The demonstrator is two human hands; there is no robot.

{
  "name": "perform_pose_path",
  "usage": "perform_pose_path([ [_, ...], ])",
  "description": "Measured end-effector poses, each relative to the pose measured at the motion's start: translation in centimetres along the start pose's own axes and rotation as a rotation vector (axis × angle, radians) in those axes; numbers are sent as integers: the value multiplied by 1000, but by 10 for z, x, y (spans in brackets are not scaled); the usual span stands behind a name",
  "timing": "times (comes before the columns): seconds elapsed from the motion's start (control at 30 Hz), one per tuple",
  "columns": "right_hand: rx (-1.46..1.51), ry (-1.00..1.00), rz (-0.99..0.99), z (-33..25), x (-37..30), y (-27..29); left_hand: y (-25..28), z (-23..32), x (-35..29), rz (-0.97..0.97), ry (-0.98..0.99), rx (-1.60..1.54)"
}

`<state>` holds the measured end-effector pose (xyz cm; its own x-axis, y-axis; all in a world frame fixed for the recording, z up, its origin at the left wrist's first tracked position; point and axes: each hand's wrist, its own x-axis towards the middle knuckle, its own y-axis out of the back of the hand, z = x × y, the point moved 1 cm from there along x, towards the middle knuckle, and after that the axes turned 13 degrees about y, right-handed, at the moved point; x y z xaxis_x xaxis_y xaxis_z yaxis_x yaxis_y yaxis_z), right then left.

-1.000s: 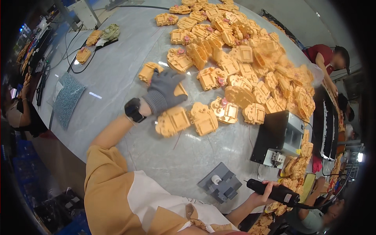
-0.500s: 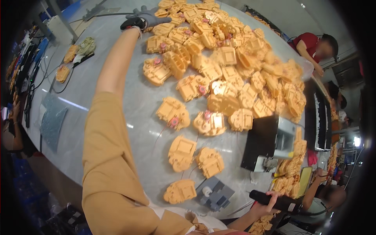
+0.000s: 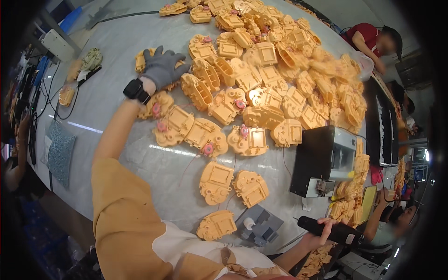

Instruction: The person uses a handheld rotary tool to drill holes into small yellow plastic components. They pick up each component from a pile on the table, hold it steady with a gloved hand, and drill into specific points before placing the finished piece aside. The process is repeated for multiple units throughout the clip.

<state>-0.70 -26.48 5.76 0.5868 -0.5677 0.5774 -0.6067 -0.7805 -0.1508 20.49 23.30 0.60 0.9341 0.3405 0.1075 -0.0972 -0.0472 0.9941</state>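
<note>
My left hand [image 3: 163,69], in a grey glove with a black watch at the wrist, lies with spread fingers over orange plastic housings at the left edge of a big pile [image 3: 298,70]. One housing [image 3: 140,60] peeks out beside the glove. Below it, several housings [image 3: 173,125] with small red round parts and thin wires lie in a row. Bare fingers of my right hand [image 3: 323,234] wrap round a black electric screwdriver [image 3: 347,237], whose tip points left. Near it sits a grey block-shaped fixture [image 3: 269,228], with an orange housing [image 3: 217,226] to its left.
A black box-shaped device [image 3: 309,161] with a metal front stands right of the housings. A bluish bag [image 3: 61,151] and a crumpled greenish cloth [image 3: 92,59] lie at left. Co-workers sit along the right side, one in a red shirt [image 3: 361,39].
My left hand has come back toward me from the far edge, and housings beside the pile have shifted nearer with it. The right hand still holds the screwdriver in about the same place.
</note>
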Motion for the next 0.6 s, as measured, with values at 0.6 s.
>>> perform_pose_path([
  [0.6,-14,88,-39,-8,21,-7,38,281,109,-278,-178,-57],
])
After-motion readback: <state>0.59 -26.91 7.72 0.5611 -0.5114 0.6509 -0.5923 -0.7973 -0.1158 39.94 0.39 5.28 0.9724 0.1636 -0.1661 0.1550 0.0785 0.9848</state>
